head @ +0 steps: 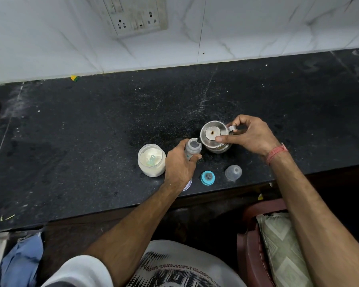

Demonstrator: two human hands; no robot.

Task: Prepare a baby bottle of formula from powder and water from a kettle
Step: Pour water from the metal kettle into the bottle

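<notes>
Bottle first: it's a small clear baby bottle with no top on, standing or held just off the black counter, near the front edge and roughly mid-scene. The left hand has its fingers and thumb curled round the bottle's body from the near side, mouth pointing up and left uncovered. Can't really tell if the base is touching the counter, since the hand hides it.

Right hand is on the steel kettle, just to the right of the bottle. Fingers are hooked round the handle on the kettle's right side, and the thumb is pressed down on the lid. The kettle is tipped toward the left so its spout sits right at the bottle's mouth, and there's a thin dark spout tip over the rim. Water itself is too hard to make out.

Moving outward: left of the bottle is an open tub of formula powder with a pale green scoop lying in the powder. Near side of the bottle, the blue ring with the teat sits on the counter, and right of that the clear dome cap. A white disc peeks out under the left wrist, mostly hidden.

Far wall is white tile with a switch and socket plate. There's a red thread band on the right wrist.
</notes>
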